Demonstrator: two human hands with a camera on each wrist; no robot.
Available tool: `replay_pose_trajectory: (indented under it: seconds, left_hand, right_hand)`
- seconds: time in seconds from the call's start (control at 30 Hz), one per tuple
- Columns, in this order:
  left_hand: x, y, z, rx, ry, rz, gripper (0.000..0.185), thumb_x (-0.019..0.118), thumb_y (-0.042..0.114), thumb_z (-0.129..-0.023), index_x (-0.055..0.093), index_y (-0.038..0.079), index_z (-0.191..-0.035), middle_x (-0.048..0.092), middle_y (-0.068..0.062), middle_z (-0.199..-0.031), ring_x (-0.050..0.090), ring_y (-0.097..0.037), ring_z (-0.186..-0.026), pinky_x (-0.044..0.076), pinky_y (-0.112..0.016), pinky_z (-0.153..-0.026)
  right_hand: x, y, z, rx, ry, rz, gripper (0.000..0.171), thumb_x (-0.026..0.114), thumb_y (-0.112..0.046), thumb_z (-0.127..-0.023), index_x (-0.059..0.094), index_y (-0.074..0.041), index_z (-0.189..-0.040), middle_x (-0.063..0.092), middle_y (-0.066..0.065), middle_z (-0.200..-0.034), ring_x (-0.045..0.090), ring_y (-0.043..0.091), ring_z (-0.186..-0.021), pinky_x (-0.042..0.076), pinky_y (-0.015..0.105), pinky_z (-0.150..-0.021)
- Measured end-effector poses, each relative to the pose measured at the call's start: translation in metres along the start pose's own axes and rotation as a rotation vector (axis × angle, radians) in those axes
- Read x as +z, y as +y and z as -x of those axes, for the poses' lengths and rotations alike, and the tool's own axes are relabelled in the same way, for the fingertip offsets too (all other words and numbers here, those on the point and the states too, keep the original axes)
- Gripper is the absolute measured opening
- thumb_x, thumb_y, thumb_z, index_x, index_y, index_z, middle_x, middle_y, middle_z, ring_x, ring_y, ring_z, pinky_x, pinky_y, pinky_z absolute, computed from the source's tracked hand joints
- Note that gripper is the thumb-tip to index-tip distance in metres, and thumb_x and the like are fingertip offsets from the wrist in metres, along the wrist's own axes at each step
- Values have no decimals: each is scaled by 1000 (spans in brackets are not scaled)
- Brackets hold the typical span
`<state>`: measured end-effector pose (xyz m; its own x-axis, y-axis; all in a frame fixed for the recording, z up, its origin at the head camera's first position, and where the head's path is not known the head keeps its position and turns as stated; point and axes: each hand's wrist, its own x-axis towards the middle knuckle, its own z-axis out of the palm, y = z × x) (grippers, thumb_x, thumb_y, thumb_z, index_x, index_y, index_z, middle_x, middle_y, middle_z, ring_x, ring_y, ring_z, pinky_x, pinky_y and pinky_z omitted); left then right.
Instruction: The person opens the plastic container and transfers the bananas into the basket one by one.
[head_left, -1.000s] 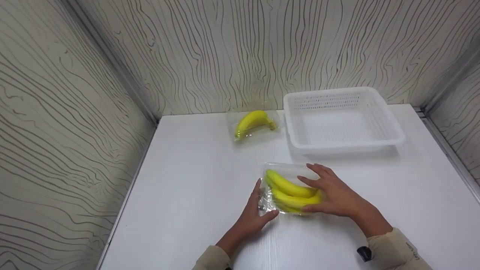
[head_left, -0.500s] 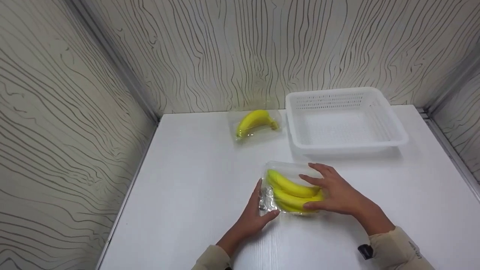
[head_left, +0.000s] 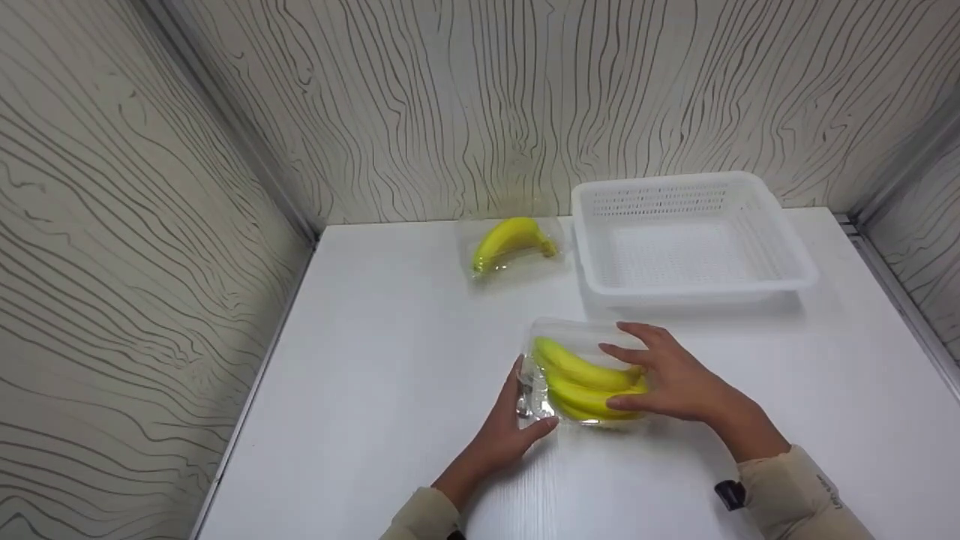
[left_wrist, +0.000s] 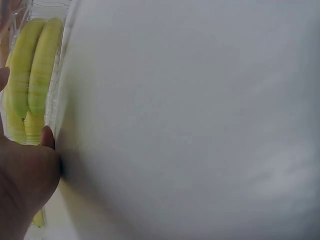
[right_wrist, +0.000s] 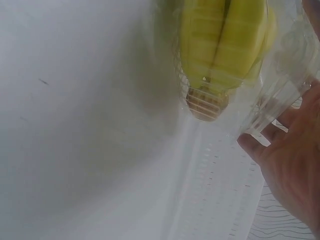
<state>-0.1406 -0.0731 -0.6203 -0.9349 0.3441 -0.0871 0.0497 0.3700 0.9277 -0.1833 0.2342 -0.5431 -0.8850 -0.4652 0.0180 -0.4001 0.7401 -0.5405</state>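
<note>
A clear plastic box (head_left: 577, 330) with a bunch of yellow bananas (head_left: 589, 394) inside sits between both hands over the white table. My left hand (head_left: 504, 431) grips its left end, the thumb along the near side and the fingers at the left side. In the left wrist view, the left thumb (left_wrist: 47, 135) shows right at the box's edge. On the right end, my right hand (head_left: 679, 379) holds the box with spread, bent fingers, the thumb toward the near side. The right wrist view shows the banana stem (right_wrist: 206, 102) through the clear wall, with right fingertips (right_wrist: 250, 142) at the plastic.
Against the back wall lies another clear box with a banana (head_left: 510, 241) in it. Just right of that stands a white perforated plastic basket (head_left: 697, 286). Wood-patterned panels (head_left: 450, 112) enclose the white table (head_left: 360, 360) at the back and sides.
The box of bananas has shifted very slightly away from the person, and the right thumb has moved a little with it. The left hand stays almost still.
</note>
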Motion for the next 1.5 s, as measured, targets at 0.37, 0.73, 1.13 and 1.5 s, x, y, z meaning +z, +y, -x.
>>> replay_pose_trajectory:
  seconds: [0.37, 0.73, 1.13, 1.5]
  left_hand:
    - [-1, -1, 0, -8, 11, 5, 107, 73, 48, -97, 3, 19, -174, 17, -12, -181, 27, -34, -165, 29, -60, -131]
    - [1, 0, -1, -45, 18, -21, 109, 74, 47, -95, 5, 20, -174, 23, -15, -179, 30, -37, -164, 26, -63, -132]
    - [3, -1, 0, -37, 48, -36, 110, 74, 49, -92, 4, 23, -174, 25, -16, -178, 33, -39, -163, 28, -66, -130]
    - [4, -1, 3, -41, 55, -34, 110, 73, 49, -92, 5, 25, -174, 27, -16, -177, 34, -39, -162, 30, -64, -130]
  right_hand:
    - [-3, -1, -2, 19, -10, 15, 81, 76, -73, -84, 61, -31, -152, 40, 12, -171, 35, 42, -156, 38, 73, -119]
    - [-5, 4, -2, 74, -11, -33, 75, 74, -68, -88, 61, -33, -153, 44, 10, -170, 39, 43, -155, 36, 75, -119]
    - [-23, -5, 3, 91, -39, -118, 72, 71, -60, -94, 56, -30, -157, 42, 13, -172, 37, 50, -157, 30, 81, -118]
    - [-40, -16, 1, 158, -49, -108, 77, 70, -66, -94, 54, -26, -158, 45, 16, -169, 39, 48, -157, 35, 77, -119]
